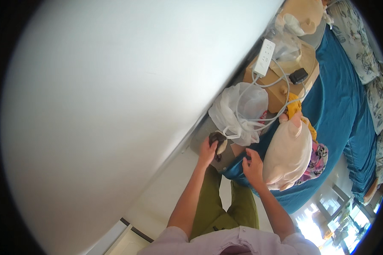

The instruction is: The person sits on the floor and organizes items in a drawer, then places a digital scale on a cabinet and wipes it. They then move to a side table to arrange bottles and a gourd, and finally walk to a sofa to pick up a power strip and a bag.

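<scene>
My left hand (208,150) grips a small dark brown and cream item (219,142), perhaps plush or fabric; its exact kind is unclear. Just beyond it sits a white plastic bag (234,102), whose handle strap lies close to the item. My right hand (252,164) holds nothing, its fingers curled apart over the edge of the teal bedding (330,92). To the right of that hand lies a pale pink plush pig (287,153), with a pink and purple patterned cloth (317,162) partly under it.
Along the white wall (115,95) stands a cardboard box (274,91) bearing a white power strip (264,57), looped grey cable and a black adapter (298,76). A tan plush toy (301,14) lies at the far end. Floral pillows (354,47) line the bed's right side.
</scene>
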Demonstrator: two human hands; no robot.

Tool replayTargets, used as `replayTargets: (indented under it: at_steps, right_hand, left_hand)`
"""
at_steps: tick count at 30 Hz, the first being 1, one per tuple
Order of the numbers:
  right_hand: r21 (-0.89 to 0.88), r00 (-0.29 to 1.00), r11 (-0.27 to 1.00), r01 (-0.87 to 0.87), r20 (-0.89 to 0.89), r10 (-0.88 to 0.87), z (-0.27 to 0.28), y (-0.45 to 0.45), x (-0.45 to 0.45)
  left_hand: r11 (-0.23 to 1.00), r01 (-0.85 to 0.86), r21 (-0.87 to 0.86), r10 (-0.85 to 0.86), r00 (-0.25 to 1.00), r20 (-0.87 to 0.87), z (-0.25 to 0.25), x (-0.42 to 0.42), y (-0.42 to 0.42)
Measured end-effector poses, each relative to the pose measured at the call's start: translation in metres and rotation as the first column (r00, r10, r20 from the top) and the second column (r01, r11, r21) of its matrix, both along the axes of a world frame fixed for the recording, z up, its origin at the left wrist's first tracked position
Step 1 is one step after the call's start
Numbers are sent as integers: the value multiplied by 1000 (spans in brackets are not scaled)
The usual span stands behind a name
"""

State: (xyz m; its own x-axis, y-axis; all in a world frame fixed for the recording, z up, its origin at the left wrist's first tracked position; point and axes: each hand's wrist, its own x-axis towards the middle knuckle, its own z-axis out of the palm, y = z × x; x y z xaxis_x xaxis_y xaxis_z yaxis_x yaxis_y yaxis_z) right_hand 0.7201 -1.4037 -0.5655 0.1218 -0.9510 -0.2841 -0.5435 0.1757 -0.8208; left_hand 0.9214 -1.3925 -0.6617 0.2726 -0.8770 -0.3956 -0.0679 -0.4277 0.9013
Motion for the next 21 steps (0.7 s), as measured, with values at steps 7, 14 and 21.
replayTargets:
  at_steps: [7,14,21]
  right_hand:
    - [-53,992,991,125,24,-124,-6,-21,-18]
    - [-118,969,963,244,56,-239,3,-55,-50]
    - [-277,906,863,423,144,-398,-17,-141,-86]
  left_hand:
    - [936,117,333,-264,858,441,-17,2,-19]
    - [980,181,-86,-78,741,667,49,-23,-80]
    - [933,255,-255,-89,849,521,36,-60,-240]
